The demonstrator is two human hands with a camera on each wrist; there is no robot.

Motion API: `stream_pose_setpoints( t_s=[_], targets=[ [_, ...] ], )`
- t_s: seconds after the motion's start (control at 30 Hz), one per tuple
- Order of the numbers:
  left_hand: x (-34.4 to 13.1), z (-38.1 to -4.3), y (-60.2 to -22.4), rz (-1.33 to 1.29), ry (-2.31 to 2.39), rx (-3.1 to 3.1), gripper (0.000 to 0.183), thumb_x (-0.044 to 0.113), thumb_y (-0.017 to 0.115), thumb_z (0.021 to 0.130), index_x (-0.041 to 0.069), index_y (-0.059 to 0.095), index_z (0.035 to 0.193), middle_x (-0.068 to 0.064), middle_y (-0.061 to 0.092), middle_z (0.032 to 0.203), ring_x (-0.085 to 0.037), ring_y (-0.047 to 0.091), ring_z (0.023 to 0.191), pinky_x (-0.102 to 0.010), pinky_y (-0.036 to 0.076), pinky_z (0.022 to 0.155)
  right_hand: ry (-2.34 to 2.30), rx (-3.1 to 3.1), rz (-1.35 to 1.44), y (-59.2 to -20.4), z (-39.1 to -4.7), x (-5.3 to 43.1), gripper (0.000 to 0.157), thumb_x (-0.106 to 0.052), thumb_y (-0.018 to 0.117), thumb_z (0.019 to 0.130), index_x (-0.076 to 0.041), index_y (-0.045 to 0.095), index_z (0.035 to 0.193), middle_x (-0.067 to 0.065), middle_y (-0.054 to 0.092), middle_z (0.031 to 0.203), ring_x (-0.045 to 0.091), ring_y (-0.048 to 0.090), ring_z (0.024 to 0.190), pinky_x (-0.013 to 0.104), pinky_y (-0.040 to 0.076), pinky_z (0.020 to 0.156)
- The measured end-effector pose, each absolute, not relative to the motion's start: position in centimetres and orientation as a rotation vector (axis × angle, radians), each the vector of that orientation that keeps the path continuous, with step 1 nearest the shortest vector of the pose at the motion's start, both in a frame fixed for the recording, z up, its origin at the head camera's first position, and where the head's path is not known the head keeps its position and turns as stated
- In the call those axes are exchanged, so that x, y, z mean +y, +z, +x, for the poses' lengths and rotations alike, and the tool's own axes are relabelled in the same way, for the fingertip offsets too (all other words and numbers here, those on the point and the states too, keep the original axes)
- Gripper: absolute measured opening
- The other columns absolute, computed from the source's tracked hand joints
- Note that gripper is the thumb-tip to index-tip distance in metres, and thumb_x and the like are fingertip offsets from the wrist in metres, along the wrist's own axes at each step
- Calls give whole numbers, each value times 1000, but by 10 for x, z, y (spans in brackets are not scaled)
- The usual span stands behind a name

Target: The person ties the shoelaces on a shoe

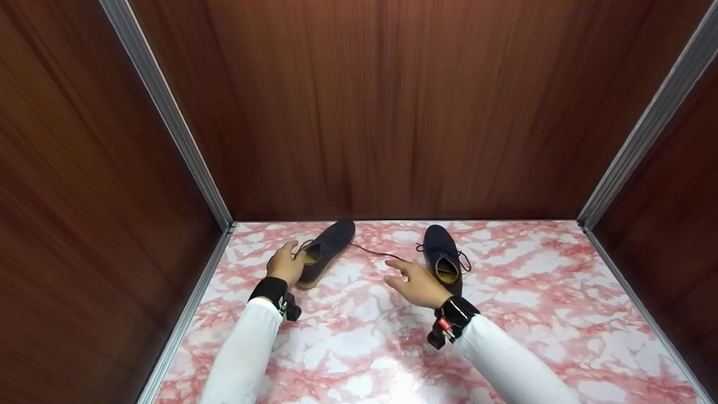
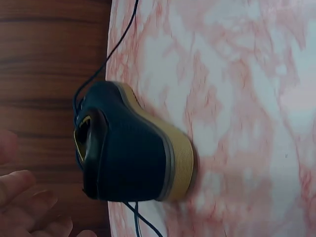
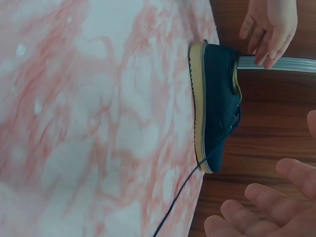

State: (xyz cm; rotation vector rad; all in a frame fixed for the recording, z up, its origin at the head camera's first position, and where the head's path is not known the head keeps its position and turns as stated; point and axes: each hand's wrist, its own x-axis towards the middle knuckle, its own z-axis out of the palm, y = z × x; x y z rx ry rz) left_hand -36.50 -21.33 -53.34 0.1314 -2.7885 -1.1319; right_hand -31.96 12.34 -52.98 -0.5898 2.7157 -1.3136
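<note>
A: White sleeves (image 1: 510, 359) reach in at the bottom, a black band (image 1: 268, 290) round each wrist. How are the hands?

B: The left hand (image 1: 286, 266) hangs over the heel end of the left shoe (image 1: 336, 238), its fingers loosely bent, apart and gripping nothing. The right wrist view shows a gap between them and the shoe.

A: And the right hand (image 1: 423, 285)?

B: Its fingers are spread and hold nothing. It's just beside the right shoe (image 1: 438, 240); whether it touches, I can't tell.

A: Any laces loose?

B: A long lace (image 1: 373, 251) runs from the left shoe towards the right hand.

A: Farther out?

B: Both dark blue shoes sit upright on a pink-and-white table (image 1: 533, 342), toes towards the brown wall (image 1: 336, 112).
</note>
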Motion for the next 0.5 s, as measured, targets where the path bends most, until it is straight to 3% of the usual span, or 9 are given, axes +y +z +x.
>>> stream_pose_setpoints(
  t_s=[0.27,0.5],
  targets=[
    [-224,-376,-544,229,-1114,-2844,53,24,54,106,-3,48,151,-27,58,148,-44,55,139,-53,43,119,-1432,2624,-513,-540,-326,108,48,-29,64,104,-6,59,146,20,60,150,47,58,135,54,49,114],
    [-223,-383,-556,291,-1090,-2844,50,25,55,106,-5,53,146,-27,65,139,-44,59,134,-51,45,116,-1515,2555,-407,-548,-332,99,49,-28,62,104,-3,59,146,27,59,148,45,60,134,53,52,111]
  ],
)
